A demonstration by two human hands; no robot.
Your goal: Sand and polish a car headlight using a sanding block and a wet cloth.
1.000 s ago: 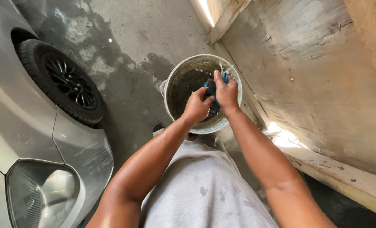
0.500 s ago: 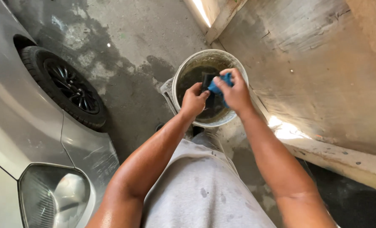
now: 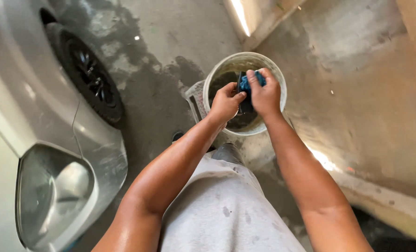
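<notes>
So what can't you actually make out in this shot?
- Head view: most of the blue cloth is hidden inside the right hand and left hand.
- The bucket bottom is lost under dark water and the hands.
- The small crate beside the bucket is mostly hidden behind it.
- The car is cut off by the left edge; only a wheel and headlight show.
- The feet are hidden by the shirt.

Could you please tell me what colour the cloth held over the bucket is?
The cloth is blue, seen best in the head view.
</notes>
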